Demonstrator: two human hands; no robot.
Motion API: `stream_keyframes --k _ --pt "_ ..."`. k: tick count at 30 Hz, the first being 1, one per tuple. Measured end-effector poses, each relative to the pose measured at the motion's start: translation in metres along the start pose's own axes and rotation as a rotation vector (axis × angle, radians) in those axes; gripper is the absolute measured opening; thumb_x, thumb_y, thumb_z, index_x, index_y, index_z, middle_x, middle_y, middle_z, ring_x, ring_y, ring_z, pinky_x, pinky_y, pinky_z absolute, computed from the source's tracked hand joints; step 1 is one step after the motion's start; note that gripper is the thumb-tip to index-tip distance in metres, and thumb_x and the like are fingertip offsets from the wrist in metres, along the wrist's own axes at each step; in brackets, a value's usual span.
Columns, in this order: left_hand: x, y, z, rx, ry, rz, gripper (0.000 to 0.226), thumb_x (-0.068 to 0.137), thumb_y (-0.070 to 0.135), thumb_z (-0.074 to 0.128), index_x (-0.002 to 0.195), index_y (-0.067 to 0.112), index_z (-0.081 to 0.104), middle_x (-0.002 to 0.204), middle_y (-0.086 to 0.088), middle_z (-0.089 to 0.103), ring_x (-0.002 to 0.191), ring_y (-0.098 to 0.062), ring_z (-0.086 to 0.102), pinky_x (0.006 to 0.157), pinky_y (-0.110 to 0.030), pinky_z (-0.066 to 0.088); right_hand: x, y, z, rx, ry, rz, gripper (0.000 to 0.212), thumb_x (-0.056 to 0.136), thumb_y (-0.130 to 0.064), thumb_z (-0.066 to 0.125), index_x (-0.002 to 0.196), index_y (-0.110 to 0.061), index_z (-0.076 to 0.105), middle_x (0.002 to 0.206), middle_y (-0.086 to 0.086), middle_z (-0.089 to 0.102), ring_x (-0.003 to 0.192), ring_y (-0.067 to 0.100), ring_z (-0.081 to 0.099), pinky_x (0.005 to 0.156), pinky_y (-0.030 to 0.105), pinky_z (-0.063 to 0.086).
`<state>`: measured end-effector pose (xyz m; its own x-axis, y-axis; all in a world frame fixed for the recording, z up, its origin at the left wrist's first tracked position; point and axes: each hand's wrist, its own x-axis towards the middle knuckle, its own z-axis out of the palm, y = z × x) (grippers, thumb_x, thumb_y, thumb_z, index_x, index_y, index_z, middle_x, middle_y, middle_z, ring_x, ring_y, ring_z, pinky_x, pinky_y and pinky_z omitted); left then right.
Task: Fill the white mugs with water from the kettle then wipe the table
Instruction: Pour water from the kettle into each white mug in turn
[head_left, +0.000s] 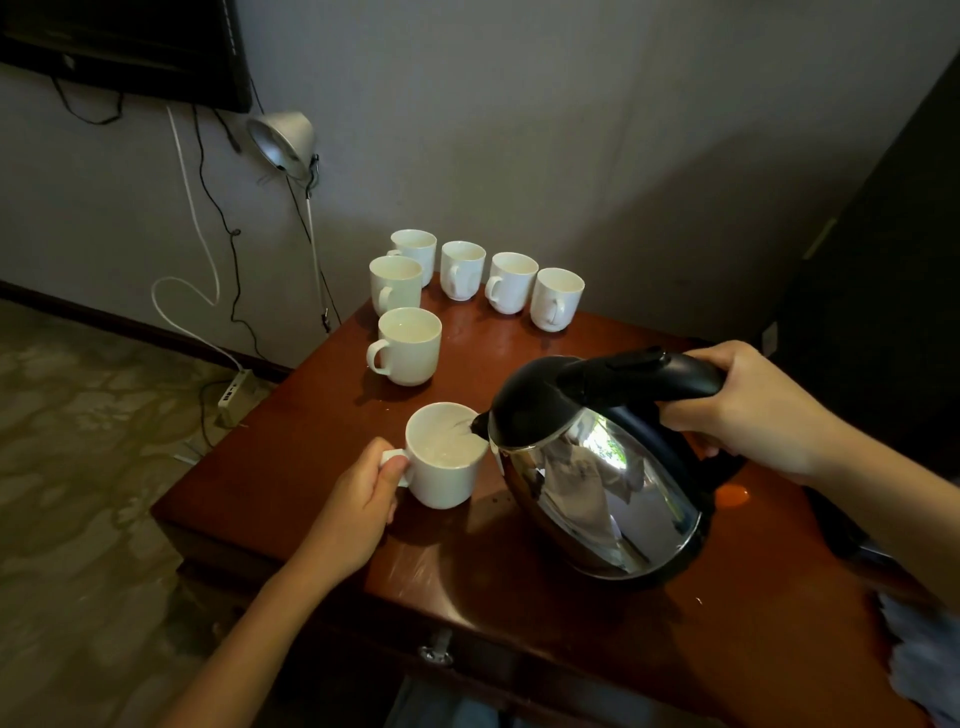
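Pouring: my right hand (748, 410) grips the kettle (597, 467) handle, spout over the mug (447, 457) to its left; left hand (358, 499) pinches that mug's handle.

Right hand (753, 410) tilts kettle (597, 467) over mug (447, 457) held by left hand (358, 499).

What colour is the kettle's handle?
Black; the kettle handle shows best in the head view.
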<state>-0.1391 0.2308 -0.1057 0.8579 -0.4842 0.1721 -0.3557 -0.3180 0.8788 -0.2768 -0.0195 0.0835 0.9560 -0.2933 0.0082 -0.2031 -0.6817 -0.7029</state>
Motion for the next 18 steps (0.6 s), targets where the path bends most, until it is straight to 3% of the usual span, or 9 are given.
stream_keyframes --k 9,18 --pt "-0.0005 0.0031 -0.0005 -0.023 -0.01 -0.013 0.03 0.1 0.028 0.035 0.088 0.002 0.046 0.062 -0.003 0.039 0.052 -0.005 0.037 0.053 -0.03 0.029 0.0 0.0009 -0.0008 0.005 -0.001 0.004 0.007 0.074 0.001 0.064 0.077 0.006 0.059 0.058 0.011 0.052 0.045 0.021 0.047 0.043 0.023 0.039" --pt "-0.0002 0.0063 -0.0005 -0.05 0.001 -0.036 0.031 0.1 0.027 0.036 0.087 0.0 0.045 0.064 -0.001 0.037 0.051 -0.003 0.035 0.053 -0.03 0.028 0.0019 0.002 -0.0015 0.03 -0.011 0.011 0.004 0.074 0.002 0.064 0.073 0.0 0.061 0.048 0.001 0.05 0.039 0.013 0.047 0.041 0.02 0.039"
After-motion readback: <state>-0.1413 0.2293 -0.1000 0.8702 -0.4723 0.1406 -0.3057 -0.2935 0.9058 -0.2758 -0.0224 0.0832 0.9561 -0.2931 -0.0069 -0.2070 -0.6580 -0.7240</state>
